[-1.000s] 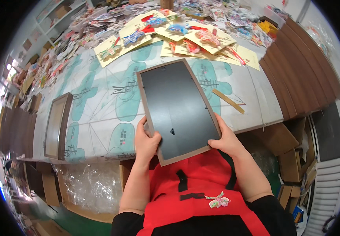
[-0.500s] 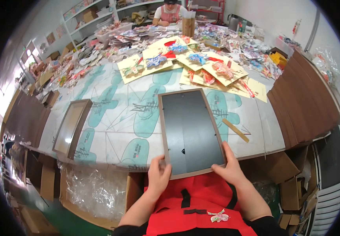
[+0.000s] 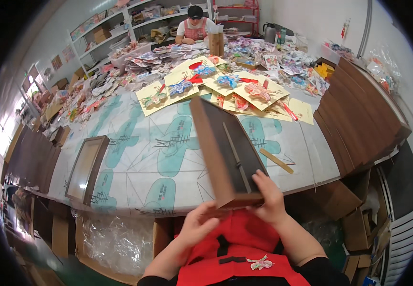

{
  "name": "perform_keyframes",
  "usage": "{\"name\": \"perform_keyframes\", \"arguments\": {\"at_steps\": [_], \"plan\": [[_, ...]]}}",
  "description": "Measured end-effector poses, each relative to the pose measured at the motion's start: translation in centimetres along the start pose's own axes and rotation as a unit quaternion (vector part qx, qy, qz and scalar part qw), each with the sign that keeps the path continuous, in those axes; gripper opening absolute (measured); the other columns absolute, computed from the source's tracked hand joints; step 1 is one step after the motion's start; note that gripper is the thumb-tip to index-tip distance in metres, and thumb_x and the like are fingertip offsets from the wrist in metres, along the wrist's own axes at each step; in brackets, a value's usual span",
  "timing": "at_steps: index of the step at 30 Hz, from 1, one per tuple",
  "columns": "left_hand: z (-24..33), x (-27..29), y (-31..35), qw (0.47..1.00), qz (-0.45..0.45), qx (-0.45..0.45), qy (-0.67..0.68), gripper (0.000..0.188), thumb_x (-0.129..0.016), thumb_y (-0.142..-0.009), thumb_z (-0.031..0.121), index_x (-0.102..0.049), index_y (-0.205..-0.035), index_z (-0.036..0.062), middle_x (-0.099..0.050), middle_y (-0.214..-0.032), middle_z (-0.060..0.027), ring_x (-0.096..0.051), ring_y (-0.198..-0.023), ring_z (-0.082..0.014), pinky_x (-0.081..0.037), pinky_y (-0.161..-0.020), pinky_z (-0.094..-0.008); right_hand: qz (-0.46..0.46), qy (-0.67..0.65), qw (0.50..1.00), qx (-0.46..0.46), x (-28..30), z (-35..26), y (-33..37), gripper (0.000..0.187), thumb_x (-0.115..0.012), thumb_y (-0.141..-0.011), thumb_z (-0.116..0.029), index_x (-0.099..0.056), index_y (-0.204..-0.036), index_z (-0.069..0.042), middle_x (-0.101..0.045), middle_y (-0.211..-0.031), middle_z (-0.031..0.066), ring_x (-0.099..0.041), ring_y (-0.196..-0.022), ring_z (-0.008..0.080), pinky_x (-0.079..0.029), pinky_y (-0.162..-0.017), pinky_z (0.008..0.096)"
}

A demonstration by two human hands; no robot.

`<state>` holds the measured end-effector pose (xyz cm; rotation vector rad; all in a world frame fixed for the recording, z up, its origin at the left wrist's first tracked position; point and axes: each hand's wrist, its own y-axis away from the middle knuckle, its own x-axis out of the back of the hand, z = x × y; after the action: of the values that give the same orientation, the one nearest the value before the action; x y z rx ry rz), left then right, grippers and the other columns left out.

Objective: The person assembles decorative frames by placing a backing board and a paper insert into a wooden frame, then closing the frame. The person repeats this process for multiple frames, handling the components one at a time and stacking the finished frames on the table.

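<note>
A deep brown picture frame is tilted on its side above the near edge of the table, its tall side wall turned toward the left. Inside it shows a dark panel with a thin strip running lengthwise. My right hand grips the frame's near right corner, fingers over the rim. Close to the near left corner is my left hand, its thumb spread away from the frame and its fingertips at the bottom edge, partly hidden there. Another framed glass box lies on the table to the left.
Stacks of brown frames stand at the right and left. A flat wooden stick rests on the covered table. Cream cards with butterfly ornaments and heaped packets lie farther back. A co-worker sits at the far side.
The frame has turned from lying face-on to standing tilted, exposing its side wall and interior. My left hand has loosened from the frame's side; my right hand has shifted its grip upward.
</note>
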<state>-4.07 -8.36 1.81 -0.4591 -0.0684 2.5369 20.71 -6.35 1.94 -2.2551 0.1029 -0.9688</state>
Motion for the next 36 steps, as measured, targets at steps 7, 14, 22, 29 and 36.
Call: {"name": "perform_keyframes", "arguments": {"at_steps": [7,14,22,29,36], "plan": [[-2.9,-0.8,-5.0,0.989,0.110,0.062,-0.077,0.049,-0.050,-0.095,0.014,-0.032,-0.139,-0.0011,-0.041,-0.137,-0.0134,-0.047,-0.122,-0.0220,-0.041,-0.100,-0.0320,0.286,-0.470,0.791,-0.266,3.8,3.1,-1.9,0.049,-0.066,-0.071,0.000,-0.053,-0.118,0.003,-0.063,-0.104,0.0107,-0.063,-0.092,0.0219,-0.048,-0.084,0.0324],[-3.3,-1.8,-10.5,0.964,0.201,0.005,0.173,0.066,-0.059,-0.091,0.026,-0.022,-0.141,0.0042,-0.038,-0.135,-0.0143,-0.048,-0.118,-0.0214,-0.041,-0.099,-0.0336,0.230,-0.732,0.542,-0.341,1.7,3.2,2.9,0.073,-0.068,-0.071,-0.024,-0.039,-0.134,-0.001,-0.050,-0.130,0.0140,-0.049,-0.119,0.0309,-0.041,-0.102,0.0418],[0.3,-0.6,-9.8,0.955,0.264,-0.103,-0.082,0.057,-0.066,-0.080,0.010,-0.034,-0.126,-0.0001,-0.051,-0.114,-0.0109,-0.054,-0.104,-0.0174,-0.045,-0.091,-0.0318,0.146,-0.786,0.494,-0.342,-0.7,4.2,5.7,0.079,-0.076,-0.064,-0.016,-0.041,-0.133,-0.007,-0.053,-0.128,0.0102,-0.049,-0.120,0.0313,-0.040,-0.103,0.0470],[7.0,2.3,-10.3,0.794,0.323,-0.271,-0.438,0.081,-0.064,-0.084,0.016,-0.014,-0.143,-0.0072,-0.020,-0.147,-0.0273,-0.020,-0.139,-0.0305,-0.020,-0.111,-0.0391,0.068,-0.809,0.492,-0.314,-1.8,3.3,4.3,0.080,-0.073,-0.059,-0.010,-0.040,-0.132,-0.005,-0.052,-0.125,0.0113,-0.050,-0.118,0.0312,-0.040,-0.103,0.0461],[8.9,-0.9,-15.4,0.531,0.263,-0.206,-0.778,0.071,-0.048,-0.090,0.034,-0.021,-0.144,-0.0045,-0.014,-0.152,-0.0221,-0.008,-0.143,-0.0329,-0.002,-0.114,-0.0485,0.046,-0.749,0.579,-0.321,-1.8,1.2,3.4,0.075,-0.070,-0.061,-0.009,-0.041,-0.131,-0.005,-0.052,-0.123,0.0100,-0.051,-0.115,0.0282,-0.042,-0.100,0.0397]]}}
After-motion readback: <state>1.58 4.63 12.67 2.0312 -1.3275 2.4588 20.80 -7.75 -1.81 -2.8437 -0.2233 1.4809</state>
